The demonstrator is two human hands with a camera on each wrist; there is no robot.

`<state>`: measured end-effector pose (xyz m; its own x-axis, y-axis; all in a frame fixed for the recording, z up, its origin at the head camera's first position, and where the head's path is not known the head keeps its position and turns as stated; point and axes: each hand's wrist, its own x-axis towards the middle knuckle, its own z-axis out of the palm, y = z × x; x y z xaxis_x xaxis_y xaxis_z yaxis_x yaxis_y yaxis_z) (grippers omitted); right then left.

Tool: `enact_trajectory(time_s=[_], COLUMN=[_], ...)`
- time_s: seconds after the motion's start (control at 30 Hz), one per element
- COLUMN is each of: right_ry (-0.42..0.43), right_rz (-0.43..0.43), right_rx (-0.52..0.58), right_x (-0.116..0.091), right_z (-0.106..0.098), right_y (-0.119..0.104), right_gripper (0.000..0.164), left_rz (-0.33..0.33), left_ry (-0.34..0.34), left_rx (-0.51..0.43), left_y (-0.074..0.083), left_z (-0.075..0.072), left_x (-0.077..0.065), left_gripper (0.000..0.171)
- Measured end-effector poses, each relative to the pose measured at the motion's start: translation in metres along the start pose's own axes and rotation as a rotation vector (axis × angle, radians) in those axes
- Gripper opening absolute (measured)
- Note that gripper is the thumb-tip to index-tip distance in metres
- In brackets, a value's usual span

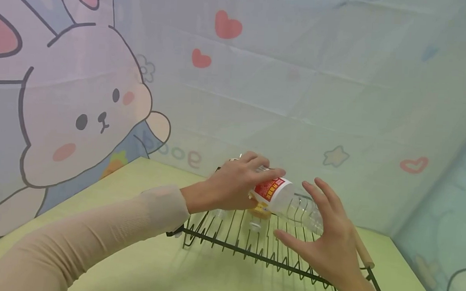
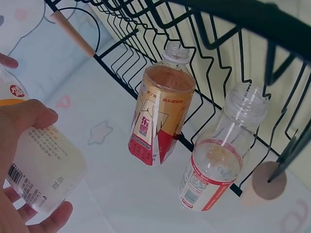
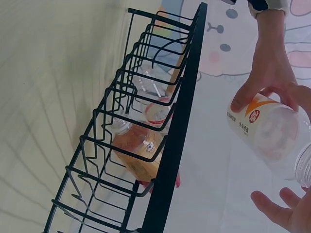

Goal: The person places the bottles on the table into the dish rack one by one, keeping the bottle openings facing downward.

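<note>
My left hand (image 1: 231,185) grips a clear plastic bottle (image 1: 268,190) with a red and white label panel. The bottle lies tilted above the rack, its clear end pointing right. In the right wrist view its other side (image 3: 277,128) has white and orange print with a small red logo, and the open threaded neck shows at the frame's edge. My right hand (image 1: 332,238) is beside that neck end, thumb and fingers spread. Below is a black wire rack (image 1: 235,248). An amber-labelled bottle (image 2: 163,107) and a clear bottle with a red and white label (image 2: 214,160) stand in it.
The rack stands on a light green tabletop (image 1: 143,264) and has wooden handles (image 1: 363,249) at its ends. Behind the table hangs a pale cloth (image 1: 268,77) printed with a rabbit, hearts and stars. Another cloth panel (image 1: 451,209) borders the right side.
</note>
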<state>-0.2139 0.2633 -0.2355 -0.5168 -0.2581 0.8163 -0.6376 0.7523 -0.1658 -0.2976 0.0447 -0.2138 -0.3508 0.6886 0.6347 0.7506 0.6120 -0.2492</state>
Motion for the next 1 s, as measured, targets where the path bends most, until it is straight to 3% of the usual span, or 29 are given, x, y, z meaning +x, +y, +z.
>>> enact_trajectory(time_s=[0.23, 0.4, 0.63, 0.77, 0.9, 1.0], right_ry=[0.068, 0.035, 0.019, 0.019, 0.037, 0.064], right_rz=[-0.081, -0.058, -0.05, -0.043, -0.055, -0.08], right_rx=[0.011, 0.008, 0.012, 0.016, 0.021, 0.023], right_x=[0.003, 0.0013, -0.0003, -0.0005, -0.0012, -0.0019], right_z=[0.0006, 0.0001, 0.0005, 0.0007, 0.001, 0.0014], right_y=[0.001, 0.003, 0.0052, 0.0053, 0.0053, 0.0053], right_gripper=[0.075, 0.059, 0.056, 0.057, 0.058, 0.059], left_rz=[0.013, 0.032, 0.026, 0.033, -0.039, -0.187], left_ry=[-0.004, -0.002, -0.019, 0.009, 0.037, 0.018], left_rx=[0.015, -0.006, -0.03, -0.028, -0.107, -0.334], left_y=[0.0029, 0.0059, 0.0077, 0.0072, 0.0073, 0.0083], left_z=[0.0012, 0.0026, 0.0038, 0.0051, 0.0054, 0.0047], left_x=[0.004, 0.0057, 0.0054, 0.0054, 0.0055, 0.0055], left_gripper=[0.078, 0.077, 0.077, 0.08, 0.094, 0.112])
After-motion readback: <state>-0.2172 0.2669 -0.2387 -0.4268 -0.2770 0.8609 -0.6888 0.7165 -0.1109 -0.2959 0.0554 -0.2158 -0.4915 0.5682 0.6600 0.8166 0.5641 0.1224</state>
